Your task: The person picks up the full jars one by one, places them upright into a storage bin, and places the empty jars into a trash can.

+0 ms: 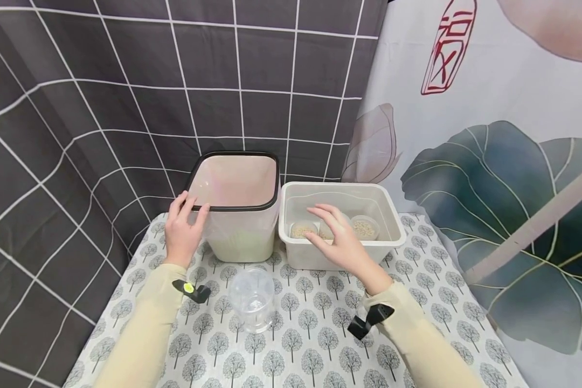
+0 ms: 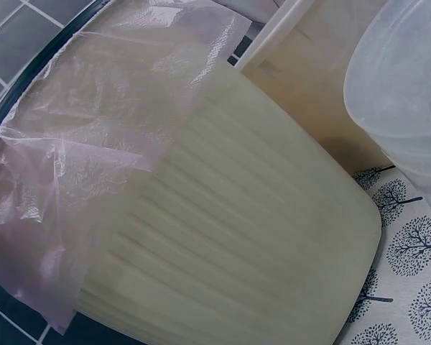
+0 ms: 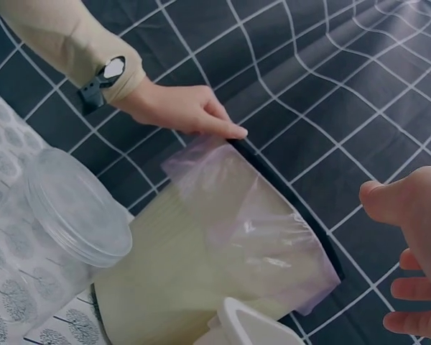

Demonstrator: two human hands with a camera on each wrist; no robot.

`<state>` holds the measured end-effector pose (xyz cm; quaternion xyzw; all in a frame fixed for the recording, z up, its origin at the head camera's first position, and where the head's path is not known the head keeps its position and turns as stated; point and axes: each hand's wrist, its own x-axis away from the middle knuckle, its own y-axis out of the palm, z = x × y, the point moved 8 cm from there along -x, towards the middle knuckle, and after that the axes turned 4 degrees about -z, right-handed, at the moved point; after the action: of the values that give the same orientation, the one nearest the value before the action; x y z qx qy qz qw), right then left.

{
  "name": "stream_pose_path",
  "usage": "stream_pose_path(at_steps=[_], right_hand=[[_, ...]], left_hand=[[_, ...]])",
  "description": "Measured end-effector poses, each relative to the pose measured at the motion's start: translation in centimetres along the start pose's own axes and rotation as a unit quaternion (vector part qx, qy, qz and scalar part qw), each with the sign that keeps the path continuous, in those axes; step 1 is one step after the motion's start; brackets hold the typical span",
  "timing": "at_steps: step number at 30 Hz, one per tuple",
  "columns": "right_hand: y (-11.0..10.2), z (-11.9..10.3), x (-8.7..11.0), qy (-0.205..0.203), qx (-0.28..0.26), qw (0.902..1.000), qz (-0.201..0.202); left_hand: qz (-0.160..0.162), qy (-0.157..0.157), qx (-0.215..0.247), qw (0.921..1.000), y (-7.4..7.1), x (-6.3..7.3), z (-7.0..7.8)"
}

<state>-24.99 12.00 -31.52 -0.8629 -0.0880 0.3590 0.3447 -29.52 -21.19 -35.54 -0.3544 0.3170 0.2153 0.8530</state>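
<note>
My left hand (image 1: 183, 231) rests at the near left corner of a trash bin (image 1: 242, 237), fingers spread and touching its black rim (image 1: 237, 208). A thin pinkish plastic bag (image 3: 266, 237) lines the bin and folds over its outside. My right hand (image 1: 341, 240) hovers above the near edge of a white rectangular tub (image 1: 393, 226), fingers apart and nothing in them. Inside that tub sit round clear containers of pale grains (image 1: 365, 229), partly hidden by the hand. A clear plastic jar with a lid (image 1: 252, 299) stands in front of the bin.
A tablecloth printed with trees (image 1: 296, 345) covers the table. Dark checked cloth (image 1: 267, 70) hangs behind and to the left, and a white curtain with painted leaves (image 1: 504, 178) hangs on the right. Bin and tub stand side by side.
</note>
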Motion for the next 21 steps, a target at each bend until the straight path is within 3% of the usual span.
stream_pose_path(at_steps=[6,14,21], right_hand=[[-0.4,0.4,1.4,0.018,-0.014,0.9997,-0.003],[-0.9,0.7,2.7,-0.005,-0.032,0.9994,0.012],[-1.9,1.2,4.2,0.033,-0.016,0.9991,0.019]], left_hand=[[0.0,0.0,0.002,1.0,0.0,0.0,0.1],[0.001,0.0,0.001,1.0,-0.1,0.0,0.0],[0.007,0.003,0.008,0.9999,0.0,0.0,0.2]])
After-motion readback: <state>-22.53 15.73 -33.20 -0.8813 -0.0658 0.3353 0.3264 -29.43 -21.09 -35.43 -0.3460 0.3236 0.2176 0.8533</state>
